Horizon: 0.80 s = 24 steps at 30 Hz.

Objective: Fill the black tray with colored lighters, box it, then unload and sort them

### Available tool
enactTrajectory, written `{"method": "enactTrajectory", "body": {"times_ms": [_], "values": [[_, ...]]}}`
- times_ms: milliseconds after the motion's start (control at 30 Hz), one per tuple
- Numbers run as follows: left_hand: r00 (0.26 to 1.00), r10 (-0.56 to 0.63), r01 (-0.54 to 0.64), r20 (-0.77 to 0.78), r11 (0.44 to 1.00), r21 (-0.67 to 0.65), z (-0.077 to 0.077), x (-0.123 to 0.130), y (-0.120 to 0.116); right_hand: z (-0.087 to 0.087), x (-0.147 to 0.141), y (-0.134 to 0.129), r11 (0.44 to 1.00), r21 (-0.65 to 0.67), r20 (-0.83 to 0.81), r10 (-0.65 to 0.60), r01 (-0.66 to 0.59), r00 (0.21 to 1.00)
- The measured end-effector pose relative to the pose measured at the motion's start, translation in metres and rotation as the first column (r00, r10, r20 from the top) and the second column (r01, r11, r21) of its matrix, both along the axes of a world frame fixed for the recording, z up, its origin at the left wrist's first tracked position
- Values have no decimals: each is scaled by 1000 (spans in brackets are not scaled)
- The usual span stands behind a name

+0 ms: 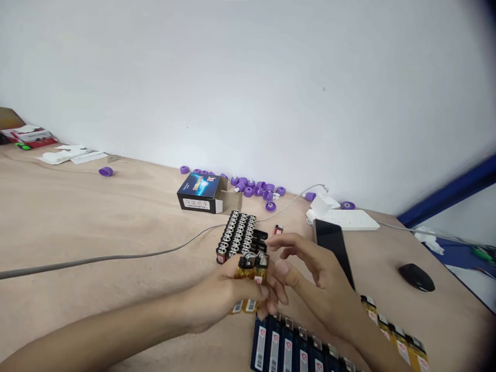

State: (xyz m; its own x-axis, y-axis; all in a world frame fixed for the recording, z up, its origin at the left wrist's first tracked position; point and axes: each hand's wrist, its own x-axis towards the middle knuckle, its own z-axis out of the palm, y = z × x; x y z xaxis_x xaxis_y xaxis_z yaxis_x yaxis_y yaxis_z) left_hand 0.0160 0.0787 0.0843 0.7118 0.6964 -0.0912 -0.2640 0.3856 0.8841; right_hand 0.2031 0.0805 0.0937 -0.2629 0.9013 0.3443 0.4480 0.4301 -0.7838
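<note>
Our left hand [217, 301] pinches yellow lighters [245, 273]; our right hand [318, 281], half open, could knock them onto blue lighters [274, 349] toward the tabletop's [135, 212] near edge.

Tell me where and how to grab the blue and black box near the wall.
Come from above and pinch the left half of the box, thumb on its front, fingers behind. It lies flat, and its right end is open with a flap sticking out, so that end would likely give. Mind the purple caps close behind.
</note>
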Motion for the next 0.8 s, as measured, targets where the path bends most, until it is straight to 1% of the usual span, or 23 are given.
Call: {"method": "enactTrajectory", "body": {"times_ms": [33, 100, 167, 200, 233, 267, 300, 333, 367, 400, 433, 467, 500, 533, 567, 600, 633, 700, 800], "values": [[1000, -15, 16, 19, 997, -71, -2, 3, -3, 1, -2, -3, 1000, -16, 1, 10, -10, 1000], [999, -18, 22, 29, 988, -150, -7, 7, -7, 1, -8, -7, 999, -38, 7, 36, -35, 999], [1000, -13, 16, 19, 989, -149, -9, 8, -7, 1, -11, -8, 998, -46, 0, 48, -48, 999], [1000, -23, 23, 1, 993, -112, -9, 8, -6, 1, -11, -8, 998, -54, -10, 41, -41, 999], [999, -38, 37, -31, 998, -46, -8, 7, -4, 1, -11, -7, 998, -60, -29, 19, -21, 999], [996, -42, 46, -76, 998, 50, -7, 4, -1, 2, -9, -5, 998, -59, -54, -10, 7, 998], [991, -16, 39, -135, 984, 175, -5, 1, 3, 2, -6, -2, 997, -54, -86, -52, 47, 995], [978, 54, 15, -202, 945, 325, -3, -3, 7, 3, -2, 1, 994, -46, -122, -103, 98, 987], [950, 167, -18, -266, 875, 483, -2, -7, 13, 3, 2, 5, 987, -39, -157, -160, 156, 975], [898, 309, -45, -314, 774, 631, 0, -11, 18, 3, 7, 10, 977, -32, -184, -215, 213, 959], [824, 444, -34, -353, 660, 750, 0, -15, 24, 1, 10, 15, 964, -28, -197, -263, 263, 944], [736, 543, 40, -405, 562, 826, 0, -19, 30, -2, 13, 19, 954, -31, -192, -299, 299, 935], [642, 610, 155, -466, 492, 857, -1, -22, 36, -6, 15, 24, 949, -34, -171, -314, 313, 934], [552, 646, 277, -527, 455, 847, -2, -24, 41, -12, 16, 28, 951, -37, -138, -308, 306, 941], [474, 662, 381, -581, 440, 813, -4, -26, 45, -19, 15, 31, 957, -42, -96, -289, 286, 952], [413, 668, 458, -619, 435, 775, -7, -26, 48, -26, 14, 33, 964, -47, -52, -262, 260, 964], [372, 674, 504, -638, 431, 748, -9, -26, 50, -32, 11, 34, 971, -53, -9, -233, 232, 972], [346, 679, 536, -647, 423, 731, -14, -26, 53, -44, 5, 35, 981, -55, 48, -183, 185, 982], [323, 680, 585, -658, 403, 704, -18, -24, 54, -55, -3, 33, 992, -47, 88, -114, 118, 990]]}}
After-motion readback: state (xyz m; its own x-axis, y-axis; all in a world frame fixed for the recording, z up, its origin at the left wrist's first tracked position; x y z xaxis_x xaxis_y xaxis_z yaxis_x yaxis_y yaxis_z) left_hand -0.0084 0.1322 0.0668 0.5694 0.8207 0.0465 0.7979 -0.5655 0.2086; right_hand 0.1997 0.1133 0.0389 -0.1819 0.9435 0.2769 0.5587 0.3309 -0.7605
